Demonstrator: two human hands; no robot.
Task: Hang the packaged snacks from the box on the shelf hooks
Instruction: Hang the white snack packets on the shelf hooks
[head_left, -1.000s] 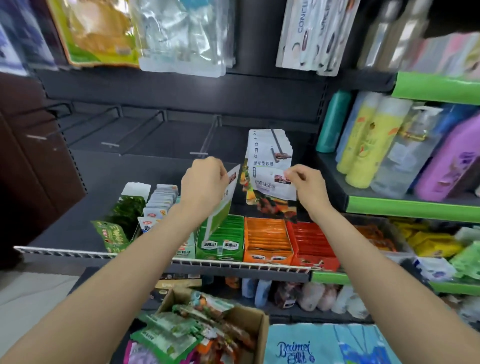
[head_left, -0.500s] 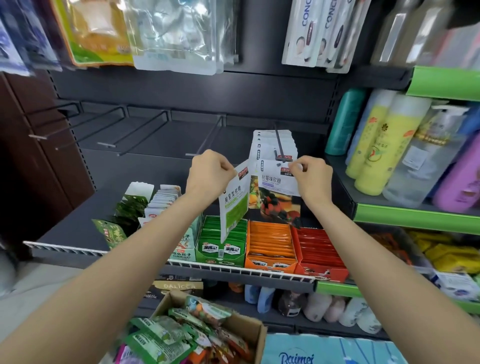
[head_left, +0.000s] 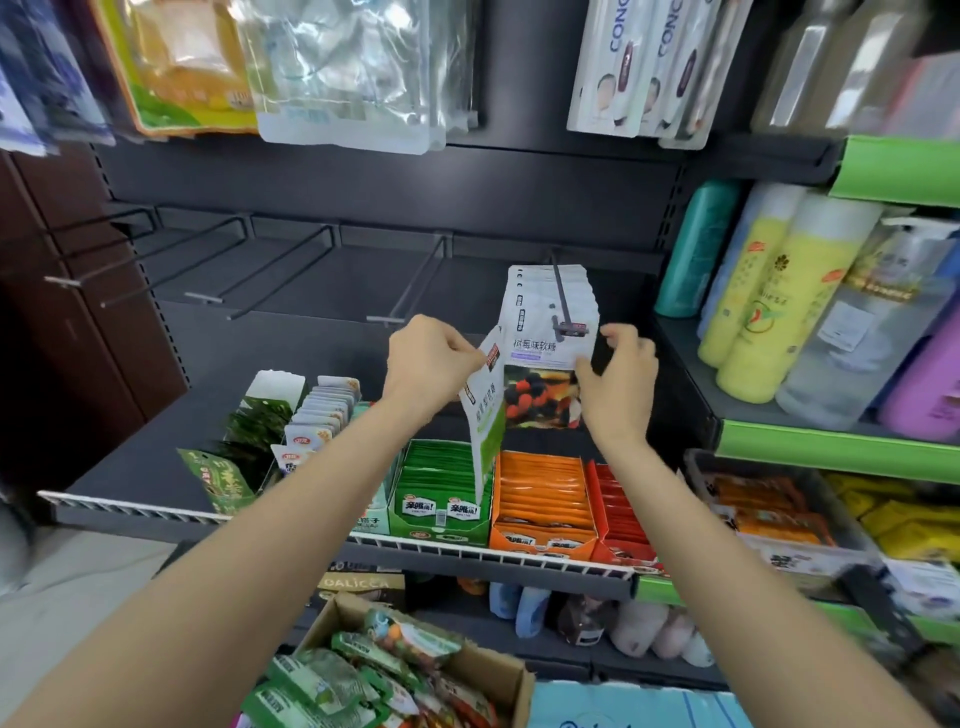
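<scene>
Pinching a green snack packet (head_left: 482, 415), the left grip (head_left: 428, 361) is clenched; the raspberry packet (head_left: 540, 384) is grasped by the right grip (head_left: 618, 371) near the hook (head_left: 562, 296).

Bare forearms, bare hands (head_left: 431, 364), no sleeves.

a shop: dark shelving (head_left: 363, 291) with hooks (head_left: 410, 291), hung packets (head_left: 343, 73), snack trays (head_left: 540, 499), probably shampoo bottles (head_left: 769, 312) at the right edge.

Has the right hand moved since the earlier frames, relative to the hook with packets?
Yes. The right hand has risen toward the loaded hook, holding the berry packet.
</scene>
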